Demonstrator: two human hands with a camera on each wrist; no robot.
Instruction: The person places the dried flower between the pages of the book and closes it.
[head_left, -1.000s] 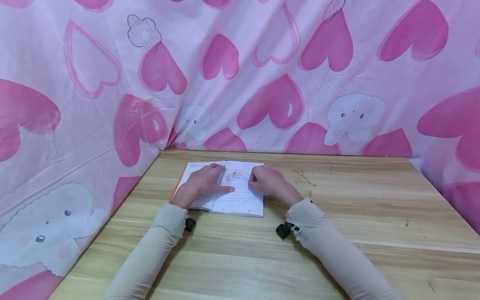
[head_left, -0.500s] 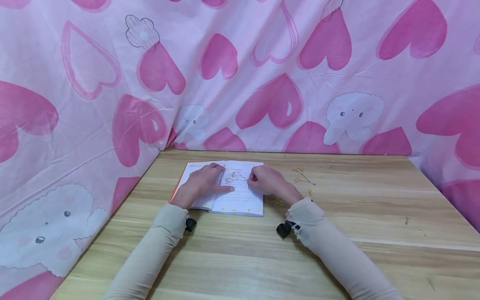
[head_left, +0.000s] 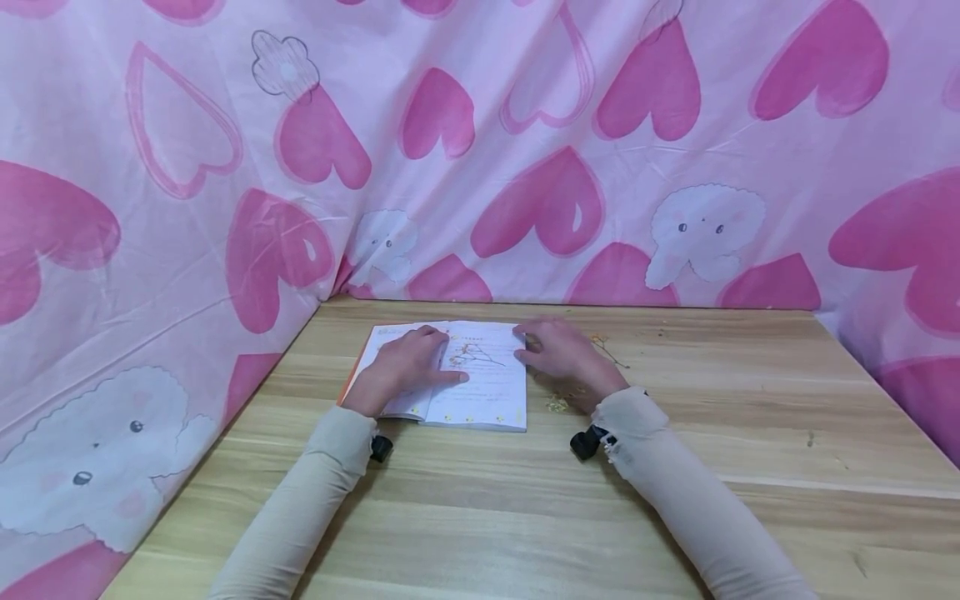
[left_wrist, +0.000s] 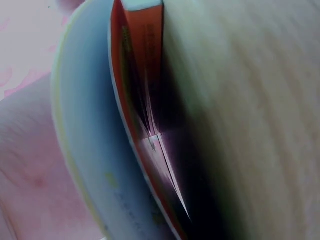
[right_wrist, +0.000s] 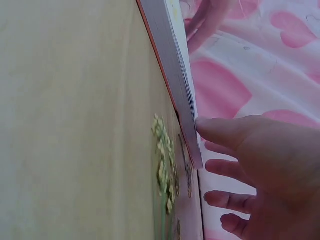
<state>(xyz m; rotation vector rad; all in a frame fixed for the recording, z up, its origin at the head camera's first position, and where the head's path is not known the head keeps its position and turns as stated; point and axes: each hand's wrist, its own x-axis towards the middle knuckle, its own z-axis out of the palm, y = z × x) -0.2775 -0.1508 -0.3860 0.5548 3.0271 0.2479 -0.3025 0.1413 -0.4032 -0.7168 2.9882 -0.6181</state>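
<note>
An open book [head_left: 480, 408] with printed white pages and an orange cover lies on the wooden table. On its right page is a thin dried flower sprig [head_left: 480, 357]. My left hand [head_left: 405, 367] rests over the left page and the fold, fingers extended, thumb reaching onto the right page. At the book's right edge is my right hand [head_left: 558, 350], holding nothing. In the right wrist view its thumb is right at the page edge, its other fingers spread apart. The left wrist view shows the curved pages and orange cover [left_wrist: 150, 45] from the side.
Right of the book, another dried sprig [head_left: 611, 352] lies partly behind the right hand. A yellowish flower sprig [head_left: 557, 404] lies nearer, beside the right wrist. Pink heart-printed cloth [head_left: 540, 208] walls the table [head_left: 465, 517] at the back and left.
My right hand has let go of the sprig on the right page, opened its fingers and moved right to the book's edge. The left hand has stayed put.
</note>
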